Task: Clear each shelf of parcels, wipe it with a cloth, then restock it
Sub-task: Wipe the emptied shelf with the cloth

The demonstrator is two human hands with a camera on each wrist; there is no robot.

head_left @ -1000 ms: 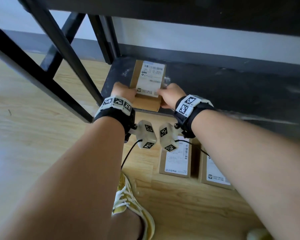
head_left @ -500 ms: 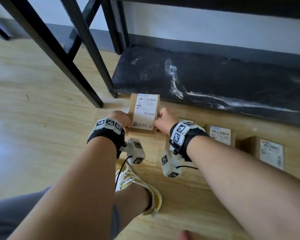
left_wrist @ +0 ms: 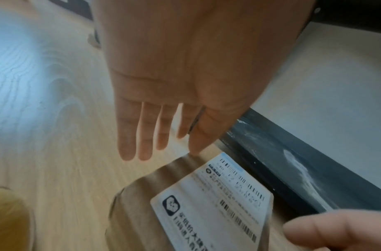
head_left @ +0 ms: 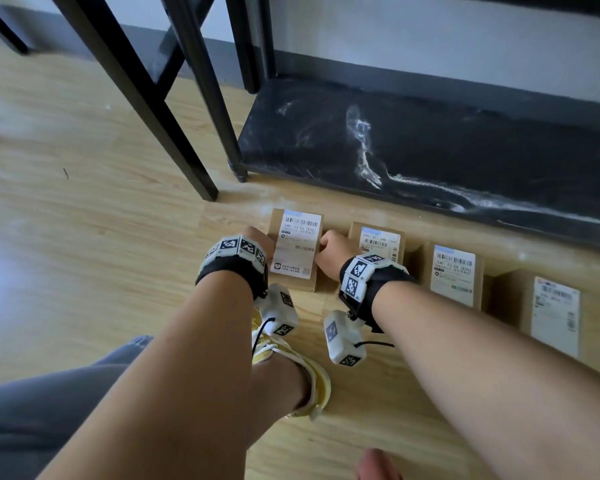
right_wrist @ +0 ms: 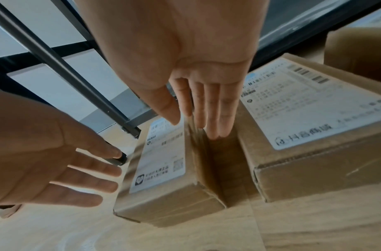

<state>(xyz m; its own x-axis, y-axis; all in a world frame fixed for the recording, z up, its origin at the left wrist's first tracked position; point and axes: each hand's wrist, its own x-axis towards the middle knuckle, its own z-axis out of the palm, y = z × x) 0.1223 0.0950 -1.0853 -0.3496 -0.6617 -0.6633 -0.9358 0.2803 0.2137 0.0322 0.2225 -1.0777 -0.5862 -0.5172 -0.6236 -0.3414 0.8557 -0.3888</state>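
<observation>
A brown parcel point(head_left: 295, 249) with a white label lies flat on the wooden floor, just in front of the black marbled bottom shelf point(head_left: 447, 147), which holds nothing. My left hand point(head_left: 255, 237) is at its left side, fingers straight and spread point(left_wrist: 142, 135), fingertips at or just off the cardboard. My right hand point(head_left: 329, 251) is at its right side. Its straight fingers point(right_wrist: 215, 115) reach down into the gap between this parcel point(right_wrist: 163, 178) and the neighbouring parcel point(right_wrist: 314, 135), and its thumb lies over the top edge.
Three more labelled parcels point(head_left: 378, 242) point(head_left: 454, 271) point(head_left: 551, 306) stand in a row to the right along the shelf's front. The rack's black legs point(head_left: 201, 98) rise to the left. My yellow shoe point(head_left: 291, 368) is planted just behind the hands.
The parcel came off the bottom shelf between both hands and down onto the floor, at the left end of the row. Both hands' fingers have straightened.
</observation>
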